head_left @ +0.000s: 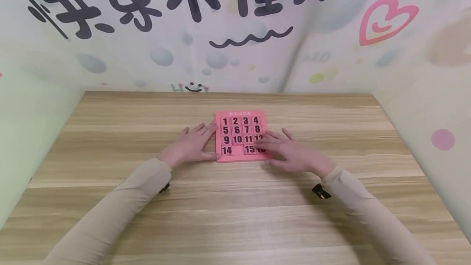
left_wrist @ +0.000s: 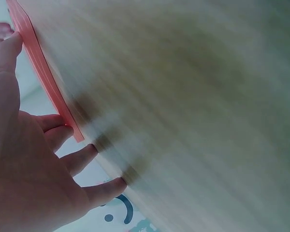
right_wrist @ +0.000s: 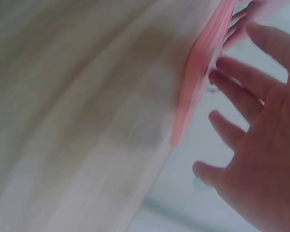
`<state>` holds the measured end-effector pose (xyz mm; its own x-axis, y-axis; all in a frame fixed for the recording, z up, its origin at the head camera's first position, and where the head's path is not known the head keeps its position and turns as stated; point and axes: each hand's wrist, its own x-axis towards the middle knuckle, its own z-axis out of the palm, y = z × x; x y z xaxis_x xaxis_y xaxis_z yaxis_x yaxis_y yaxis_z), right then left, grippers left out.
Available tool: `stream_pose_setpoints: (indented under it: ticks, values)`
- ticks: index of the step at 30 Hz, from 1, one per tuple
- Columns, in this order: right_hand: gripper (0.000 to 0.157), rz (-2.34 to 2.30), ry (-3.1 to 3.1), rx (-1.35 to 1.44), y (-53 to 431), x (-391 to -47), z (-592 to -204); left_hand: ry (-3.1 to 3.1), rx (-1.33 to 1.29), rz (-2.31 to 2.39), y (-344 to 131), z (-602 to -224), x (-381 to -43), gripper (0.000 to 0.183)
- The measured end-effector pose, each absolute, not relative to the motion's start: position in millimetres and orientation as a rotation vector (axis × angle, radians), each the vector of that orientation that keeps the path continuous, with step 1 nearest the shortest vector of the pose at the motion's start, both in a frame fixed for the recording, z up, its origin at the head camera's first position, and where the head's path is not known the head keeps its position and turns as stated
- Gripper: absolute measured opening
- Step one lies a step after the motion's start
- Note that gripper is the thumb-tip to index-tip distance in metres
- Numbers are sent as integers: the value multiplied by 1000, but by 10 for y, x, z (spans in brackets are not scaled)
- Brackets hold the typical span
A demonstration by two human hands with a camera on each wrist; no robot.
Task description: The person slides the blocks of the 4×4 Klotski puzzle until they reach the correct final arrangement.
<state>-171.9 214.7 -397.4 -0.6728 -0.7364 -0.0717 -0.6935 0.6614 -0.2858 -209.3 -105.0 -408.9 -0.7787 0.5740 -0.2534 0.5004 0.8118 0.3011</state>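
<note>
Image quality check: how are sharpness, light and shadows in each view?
Head: bright, the number tiles mostly legible on the pink sliding puzzle, soft shadow beside the right sleeve; left wrist: dimmer, tabletop grain smeared, dark shadow patches by the left hand; right wrist: tabletop blurred into broad streaks, right hand slightly soft.

Premises assessed as a small decorated booth or alcove; whether within a home, shop or studio cannot be determined. Basis: a wood-grain desk (head_left: 235,212), with a pale left wall (head_left: 33,117) and right wall (head_left: 416,105) flanking it. Rear wall (head_left: 128,62) behind the desk bears large dark Chinese characters (head_left: 192,1), pale blue bubbles (head_left: 217,59), a pink heart (head_left: 382,29) above the desk's far right corner, and a smiling face (head_left: 193,89) just above its far edge
</note>
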Motion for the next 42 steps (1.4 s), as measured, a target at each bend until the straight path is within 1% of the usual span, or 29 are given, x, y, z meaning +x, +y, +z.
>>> stream_pose_setpoints:
  ticks: [3,8,18,26,35,38,42]
  values:
    - [56,-362,2741,-1127,2208,-1722,-4000,2666,817,305,-1051,-4095,-2096,99]
    - [57,-351,2749,-1137,2189,-1737,-4011,2666,813,304,-1057,-4103,-2102,98]
    - [57,-265,2698,-1147,1996,-1795,-4016,2663,807,325,-1050,-4075,-2075,98]
    - [58,-308,2625,-1168,1778,-1880,-4015,2668,819,293,-1052,-4079,-2088,99]
    - [59,-273,2560,-1248,1777,-1792,-3941,2666,814,287,-1058,-4079,-2100,99]
    - [57,-280,2645,-1196,1816,-1788,-3957,2665,814,287,-1057,-4087,-2104,99]
    - [59,-246,2731,-1123,1847,-1803,-3990,2662,819,293,-1053,-4082,-2100,99]
